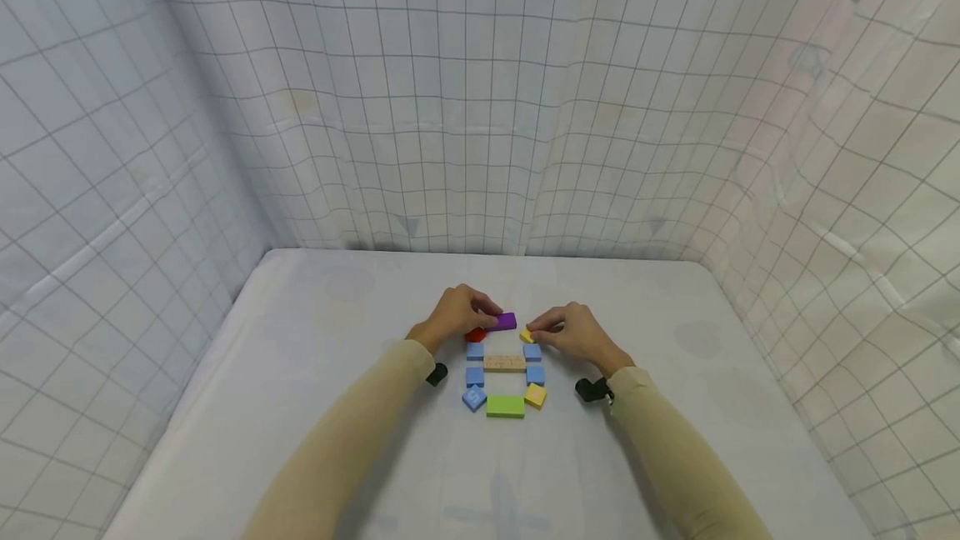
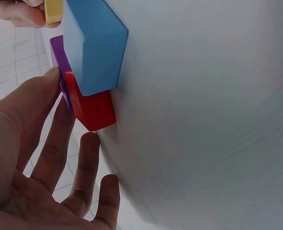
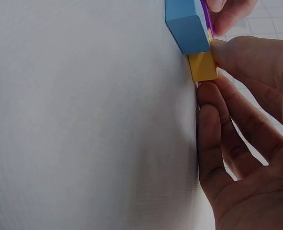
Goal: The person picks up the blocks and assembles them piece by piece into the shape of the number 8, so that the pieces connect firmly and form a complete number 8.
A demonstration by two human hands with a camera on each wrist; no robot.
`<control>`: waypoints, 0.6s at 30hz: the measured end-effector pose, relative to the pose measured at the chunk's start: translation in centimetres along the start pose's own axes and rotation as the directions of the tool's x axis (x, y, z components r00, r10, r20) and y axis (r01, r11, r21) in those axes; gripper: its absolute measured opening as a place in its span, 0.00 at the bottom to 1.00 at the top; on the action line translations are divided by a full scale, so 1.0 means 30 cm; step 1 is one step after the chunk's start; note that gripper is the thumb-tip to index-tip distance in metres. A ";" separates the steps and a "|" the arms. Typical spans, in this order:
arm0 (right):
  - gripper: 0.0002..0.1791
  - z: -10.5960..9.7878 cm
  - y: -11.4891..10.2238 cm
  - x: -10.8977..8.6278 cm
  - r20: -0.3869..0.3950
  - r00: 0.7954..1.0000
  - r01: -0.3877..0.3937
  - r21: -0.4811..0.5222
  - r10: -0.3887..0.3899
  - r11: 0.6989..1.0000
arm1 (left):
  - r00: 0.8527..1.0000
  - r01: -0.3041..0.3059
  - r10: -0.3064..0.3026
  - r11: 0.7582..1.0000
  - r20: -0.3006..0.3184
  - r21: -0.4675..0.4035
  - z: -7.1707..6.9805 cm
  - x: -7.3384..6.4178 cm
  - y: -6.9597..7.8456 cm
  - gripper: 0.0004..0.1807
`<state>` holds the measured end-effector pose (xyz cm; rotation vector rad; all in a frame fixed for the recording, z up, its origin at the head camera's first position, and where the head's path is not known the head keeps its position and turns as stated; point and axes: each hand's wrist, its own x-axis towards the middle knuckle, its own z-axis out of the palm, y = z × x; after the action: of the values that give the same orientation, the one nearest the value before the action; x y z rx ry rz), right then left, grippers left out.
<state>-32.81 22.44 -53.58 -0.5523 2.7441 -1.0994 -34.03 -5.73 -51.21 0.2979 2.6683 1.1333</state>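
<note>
At the far end of a ring of flat blocks, my left hand (image 1: 457, 315) pinches a purple block (image 1: 507, 322) by its left end, thumb on the near side. A red block (image 1: 476, 336) lies just below those fingers; in the left wrist view, a blue block (image 2: 93, 52) partly covers the red block (image 2: 97, 111). My right hand (image 1: 577, 333) pinches a small yellow block (image 1: 527, 336) between thumb and fingers. From the right wrist, this yellow block (image 3: 203, 66) shows behind a blue block (image 3: 188, 29), its far part hidden.
Blue blocks line both sides, with a wooden bar (image 1: 505, 364) between them. Nearer stand a green block (image 1: 506, 407), a turned yellow block (image 1: 536, 396) and a turned blue block (image 1: 474, 397). White table (image 1: 345, 440); gridded curtains (image 1: 480, 107) surround it on three sides.
</note>
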 end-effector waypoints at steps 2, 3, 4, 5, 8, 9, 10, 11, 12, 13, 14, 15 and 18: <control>0.06 0.000 0.003 0.000 -0.003 1.000 0.010 0.002 -0.010 1.000 | 1.000 -0.004 0.004 1.000 0.010 0.002 0.000 -0.004 0.004 0.12; 0.06 0.000 0.003 0.000 -0.002 1.000 0.011 0.004 -0.011 1.000 | 1.000 -0.005 0.005 1.000 0.015 0.003 0.000 -0.006 0.006 0.12; 0.06 0.000 0.003 0.000 -0.002 1.000 0.010 0.004 -0.010 1.000 | 1.000 -0.005 0.004 1.000 0.021 0.003 -0.001 -0.008 0.008 0.12; 0.06 0.001 0.003 0.000 -0.003 1.000 0.008 0.003 -0.008 1.000 | 1.000 -0.006 0.006 1.000 0.027 0.003 -0.002 -0.008 0.008 0.12; 0.06 0.001 -0.001 -0.003 -0.006 1.000 -0.010 0.009 0.010 1.000 | 0.999 -0.016 0.016 1.000 0.036 0.018 -0.004 -0.011 0.010 0.12; 0.06 0.001 -0.003 -0.004 -0.007 1.000 -0.013 0.009 0.013 1.000 | 0.999 -0.020 0.019 1.000 0.039 0.021 -0.005 -0.011 0.010 0.12; 0.06 0.001 -0.004 -0.004 -0.009 1.000 -0.017 0.009 0.017 1.000 | 0.999 -0.022 0.021 0.999 0.042 0.024 -0.004 -0.010 0.008 0.12; 0.06 0.001 -0.006 -0.005 -0.011 1.000 -0.020 0.009 0.020 1.000 | 0.999 -0.028 0.026 0.999 0.045 0.026 -0.005 -0.010 0.007 0.12; 0.06 0.001 -0.006 -0.006 -0.011 1.000 -0.023 0.013 0.023 1.000 | 0.998 -0.032 0.031 0.999 0.048 0.029 -0.006 -0.010 0.007 0.12; 0.06 0.001 -0.007 -0.006 -0.012 1.000 -0.026 0.013 0.026 1.000 | 0.998 -0.034 0.032 0.999 0.051 0.028 -0.006 -0.011 0.006 0.12; 0.06 0.001 -0.007 -0.005 -0.011 1.000 -0.026 0.013 0.027 1.000 | 0.998 -0.036 0.034 0.999 0.055 0.025 -0.006 -0.011 0.006 0.11; 0.06 0.001 -0.007 -0.005 -0.010 1.000 -0.028 0.011 0.028 1.000 | 0.998 -0.039 0.037 0.999 0.057 0.023 -0.007 -0.011 0.005 0.11; 0.06 0.001 -0.007 -0.003 -0.005 1.000 -0.030 0.014 0.030 0.999 | 0.997 -0.049 0.047 0.999 0.062 0.022 -0.010 -0.010 0.003 0.11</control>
<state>-32.65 22.32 -53.45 -0.5060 2.7382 -1.1139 -33.82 -5.95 -50.91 0.3962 2.6357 1.0894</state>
